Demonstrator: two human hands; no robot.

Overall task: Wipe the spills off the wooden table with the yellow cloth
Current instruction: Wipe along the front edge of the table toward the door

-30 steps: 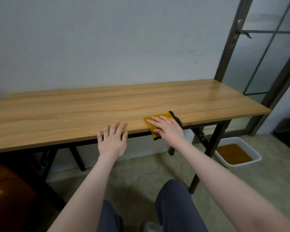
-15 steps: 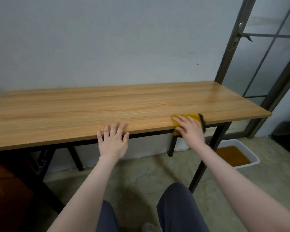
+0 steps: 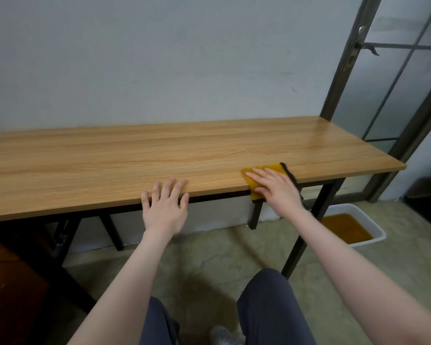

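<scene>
Fingers: on the right hand (image 3: 276, 188) they lie straight and spread, pressing flat on the yellow cloth (image 3: 266, 170) without curling round it; on the left hand (image 3: 165, 207) they are straight too, fingertips resting on the near edge of the counter, holding nothing.
Counter: long wooden counter (image 3: 135, 158) on black legs, against a pale wall (image 3: 159, 58); its top looks dry and even from this view, and no spill is plainly visible on it.
Door: metal-framed glass door (image 3: 396, 83) at the right end of the counter.
Tray: white tray (image 3: 373, 229) on the floor beyond the right legs, holding brown liquid.
Cloth: yellow with a dark backing, lying at the counter's near edge toward the right end, partly draped over the edge below the palm.
Step in hand: by my judgement, wiping along the front strip of the counter, the cloth pushed under an open palm while the other hand steadies.
Next move: likely calls for even downward pressure and keeping the cloth on the top, since its overhanging part could slip off; the remaining right end and the far strip may want a pass.
</scene>
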